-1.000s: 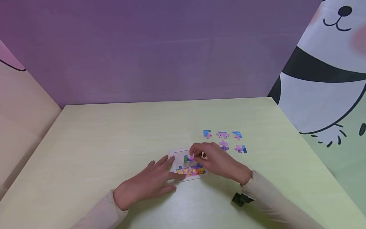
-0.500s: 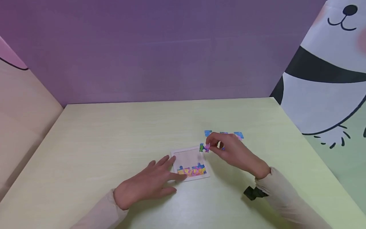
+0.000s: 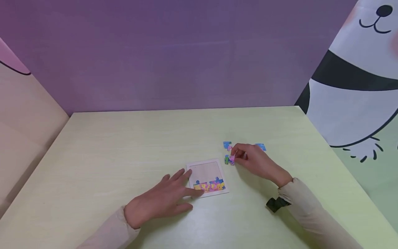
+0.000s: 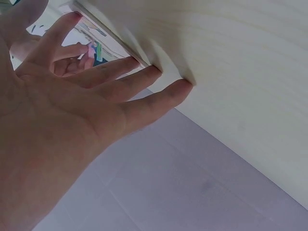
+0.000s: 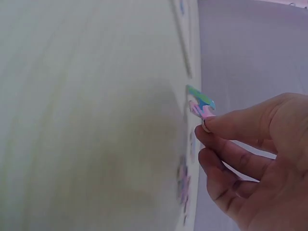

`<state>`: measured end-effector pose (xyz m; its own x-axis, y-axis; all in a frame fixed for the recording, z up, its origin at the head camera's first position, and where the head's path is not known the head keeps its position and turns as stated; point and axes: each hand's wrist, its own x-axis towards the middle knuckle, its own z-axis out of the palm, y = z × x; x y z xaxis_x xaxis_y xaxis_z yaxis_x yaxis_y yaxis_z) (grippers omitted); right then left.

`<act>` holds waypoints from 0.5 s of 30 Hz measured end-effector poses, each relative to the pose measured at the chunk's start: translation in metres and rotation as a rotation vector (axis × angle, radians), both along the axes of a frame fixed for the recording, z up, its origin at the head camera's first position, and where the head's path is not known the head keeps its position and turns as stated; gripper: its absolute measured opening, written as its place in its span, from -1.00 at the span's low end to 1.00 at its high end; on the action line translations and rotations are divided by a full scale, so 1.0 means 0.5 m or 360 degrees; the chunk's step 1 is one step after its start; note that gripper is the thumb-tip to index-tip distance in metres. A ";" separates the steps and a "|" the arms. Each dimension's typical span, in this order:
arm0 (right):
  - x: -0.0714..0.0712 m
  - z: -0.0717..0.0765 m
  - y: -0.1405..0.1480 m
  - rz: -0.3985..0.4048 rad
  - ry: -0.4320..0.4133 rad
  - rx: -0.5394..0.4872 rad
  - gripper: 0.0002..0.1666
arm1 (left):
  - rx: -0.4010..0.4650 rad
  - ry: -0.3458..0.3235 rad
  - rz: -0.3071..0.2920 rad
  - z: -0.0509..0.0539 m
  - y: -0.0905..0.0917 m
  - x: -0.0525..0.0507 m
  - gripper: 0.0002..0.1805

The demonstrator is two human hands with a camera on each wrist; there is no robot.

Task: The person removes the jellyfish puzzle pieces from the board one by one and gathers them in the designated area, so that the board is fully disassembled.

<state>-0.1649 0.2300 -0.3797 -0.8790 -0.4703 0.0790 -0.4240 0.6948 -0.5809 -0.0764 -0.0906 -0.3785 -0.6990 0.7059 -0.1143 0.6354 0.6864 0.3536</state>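
right hand pinches a puzzle piece beside the tray

and here's the right hand, thumb and forefinger closed on a green, blue and pink puzzle piece, the other fingers folded in behind! the piece sits just off the upper right corner of the white tray, clear of the rim; whether it touches the pale table we can't tell.

over to the left hand: fingers spread wide, nothing gripped, fingertips touching the tray along its left and near edges. inside the tray, a row of joined pieces, yellow, pink and blue, fills the near end, bare floor above it.

look past the right fingers: a blue and pink loose piece just beyond, and a blue loose piece peeking out behind the knuckles. at the right sleeve, a black device. purple wall at the back!
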 end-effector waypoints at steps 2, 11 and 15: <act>-0.005 -0.004 0.003 -0.0005 0.0004 0.0002 -0.84 | 0.0002 0.0009 0.0003 0.000 0.000 0.000 -0.53; -0.021 -0.018 0.008 -0.0032 0.0107 -0.0003 -0.81 | 0.0005 0.0019 0.0002 0.001 0.002 -0.001 -0.54; -0.019 -0.022 0.007 -0.0047 0.0120 0.0005 -0.80 | 0.0018 0.0021 -0.0004 -0.002 0.003 -0.001 -0.55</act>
